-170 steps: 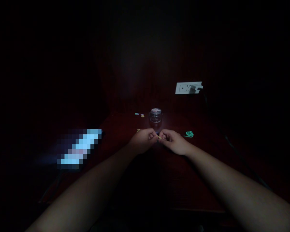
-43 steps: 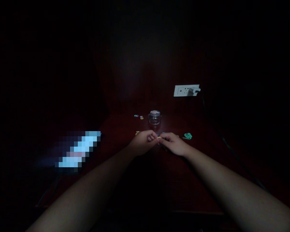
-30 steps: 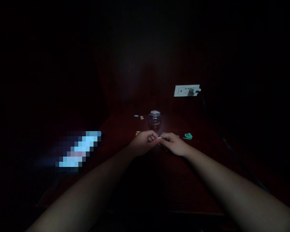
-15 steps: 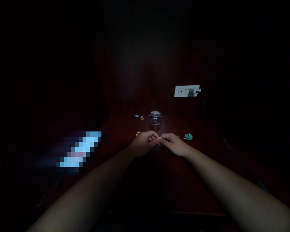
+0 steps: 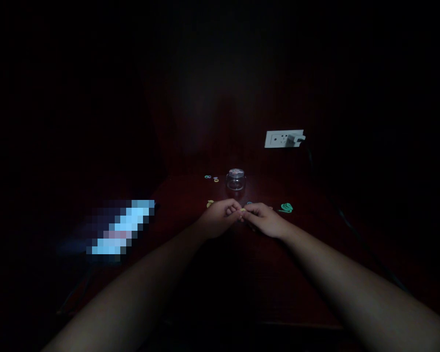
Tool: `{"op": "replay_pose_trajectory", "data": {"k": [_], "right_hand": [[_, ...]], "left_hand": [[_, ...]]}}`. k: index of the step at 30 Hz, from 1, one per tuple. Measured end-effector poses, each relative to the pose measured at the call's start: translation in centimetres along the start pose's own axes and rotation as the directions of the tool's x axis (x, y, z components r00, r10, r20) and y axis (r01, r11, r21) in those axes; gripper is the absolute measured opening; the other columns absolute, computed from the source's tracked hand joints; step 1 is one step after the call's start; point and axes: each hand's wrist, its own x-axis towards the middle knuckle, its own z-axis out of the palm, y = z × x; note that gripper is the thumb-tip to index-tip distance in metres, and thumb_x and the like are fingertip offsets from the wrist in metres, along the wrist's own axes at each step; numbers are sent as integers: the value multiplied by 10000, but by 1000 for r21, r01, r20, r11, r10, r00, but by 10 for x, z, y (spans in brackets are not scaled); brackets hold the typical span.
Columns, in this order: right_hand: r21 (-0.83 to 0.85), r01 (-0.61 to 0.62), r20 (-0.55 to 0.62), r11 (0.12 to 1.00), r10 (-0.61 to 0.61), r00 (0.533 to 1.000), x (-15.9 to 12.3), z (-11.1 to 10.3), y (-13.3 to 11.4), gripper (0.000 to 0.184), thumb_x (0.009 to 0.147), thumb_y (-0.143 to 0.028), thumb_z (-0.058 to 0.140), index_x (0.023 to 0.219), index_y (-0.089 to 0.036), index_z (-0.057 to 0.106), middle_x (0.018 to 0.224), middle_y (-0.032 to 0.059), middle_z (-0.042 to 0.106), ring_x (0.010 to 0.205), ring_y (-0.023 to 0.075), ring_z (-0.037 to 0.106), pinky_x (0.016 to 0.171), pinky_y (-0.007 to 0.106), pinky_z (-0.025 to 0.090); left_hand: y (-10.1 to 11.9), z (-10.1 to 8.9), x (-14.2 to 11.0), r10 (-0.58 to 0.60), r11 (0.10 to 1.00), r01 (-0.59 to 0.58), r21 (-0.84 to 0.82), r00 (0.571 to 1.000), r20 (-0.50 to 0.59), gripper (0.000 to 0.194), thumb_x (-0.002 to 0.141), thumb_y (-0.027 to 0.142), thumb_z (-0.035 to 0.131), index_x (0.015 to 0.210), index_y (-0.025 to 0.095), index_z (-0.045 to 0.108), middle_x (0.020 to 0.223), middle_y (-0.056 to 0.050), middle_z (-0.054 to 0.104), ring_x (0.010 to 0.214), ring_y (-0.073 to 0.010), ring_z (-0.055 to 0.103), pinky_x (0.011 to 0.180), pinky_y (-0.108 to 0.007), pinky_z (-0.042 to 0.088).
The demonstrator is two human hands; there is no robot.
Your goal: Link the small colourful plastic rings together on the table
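At the middle of the dark-red table (image 5: 293, 288), a yellow piece (image 5: 243, 210) is being pinched between left hand (image 5: 220, 216) and right hand (image 5: 266, 220).

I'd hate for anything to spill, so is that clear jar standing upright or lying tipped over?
Upright: the clear jar stands on the table, its lid on top, facing up.

Clear, glossy jar (image 5: 236, 181) (glass or plastic, unclear).
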Motion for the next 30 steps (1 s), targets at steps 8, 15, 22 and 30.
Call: {"op": "replay_pose_trajectory", "data": {"k": [8,15,22,30], "right_hand": [[12,3,1,1000,-3,1000,1,1,2,285,801,-389,433,685,-140,510,474,-44,424,411,63,395,396,175,305],[35,-28,4,999,27,1000,0,1,-1,277,783,-393,453,673,-145,504,472,-46,423,413,66,397,395,178,308],[10,-21,-4,1000,21,1000,1,1,2,272,787,-378,447,675,-139,511,473,-46,412,413,62,383,389,172,291],[21,-15,9,1000,15,1000,0,1,0,289,783,-403,451,678,-140,507,480,-47,405,420,64,377,396,179,292]], "left_hand": [[4,-1,-1,-12,1000,13,-24,1000,4,184,800,286,461,849,133,550,764,-35,645,650,-99,547,574,-199,401],[7,-1,-1,-33,999,33,-20,999,-3,168,781,272,484,840,130,552,765,-37,645,635,-95,538,565,-195,400],[7,0,0,-36,999,36,-5,999,-6,169,775,277,490,828,131,557,753,-34,644,627,-91,538,559,-191,403],[7,0,-1,-42,999,42,13,999,-10,167,776,277,485,824,134,557,759,-34,642,631,-93,540,560,-194,406]]}}
